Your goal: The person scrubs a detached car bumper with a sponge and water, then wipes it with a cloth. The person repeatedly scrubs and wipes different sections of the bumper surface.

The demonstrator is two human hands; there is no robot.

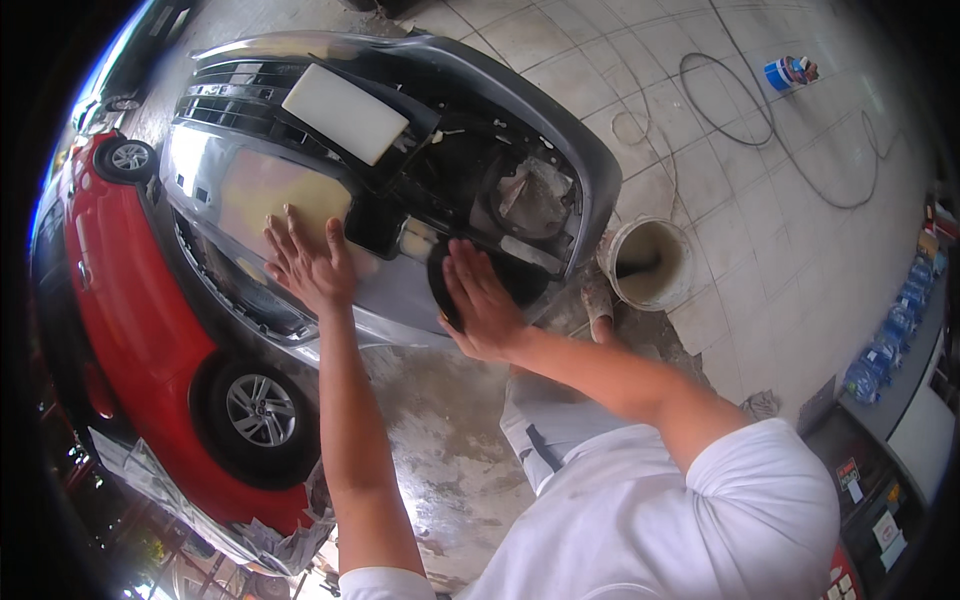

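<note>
Bumper: grey, left of centre. Left hand: laid on it, grip wide. Right hand: over its near edge, grip's contents cannot be told. Risk: white block sliding, should pressure rock the bumper.

Car bumper grey, with a blotchy yellow-beige patch and black grille; flat rectangular slab off-white. Red car: black tyre, silver spoked wheel rim. Floor tiles pale grey, ruled in a grid of darker lines; bucket whitish, bottles translucent blue, T-shirt plain white.
</note>
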